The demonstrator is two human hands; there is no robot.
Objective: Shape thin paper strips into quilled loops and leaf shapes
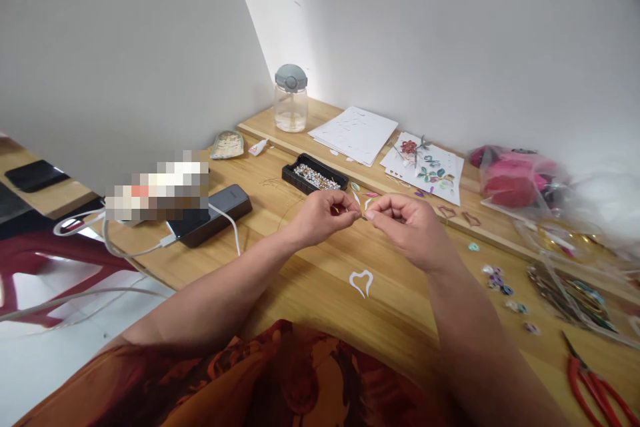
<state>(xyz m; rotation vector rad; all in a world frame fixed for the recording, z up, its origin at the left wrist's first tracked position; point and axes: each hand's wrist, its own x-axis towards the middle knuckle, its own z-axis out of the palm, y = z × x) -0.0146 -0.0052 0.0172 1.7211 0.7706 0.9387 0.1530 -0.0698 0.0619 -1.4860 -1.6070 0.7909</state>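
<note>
My left hand and my right hand meet just above the wooden table, fingertips nearly touching. Each hand pinches with thumb and forefinger. Whatever lies between the fingertips is tiny, and I cannot make it out. Two thin white slips show just behind the fingertips. Below my hands lies a white heart-shaped outline, open at its lower tip. Past my left hand sits a black tray filled with small silvery and gold beads.
A bottle, white sheets and a card with colourful pieces stand at the back. Red-handled pliers, small ornaments and plastic bags are on the right. A power bank with cables lies left.
</note>
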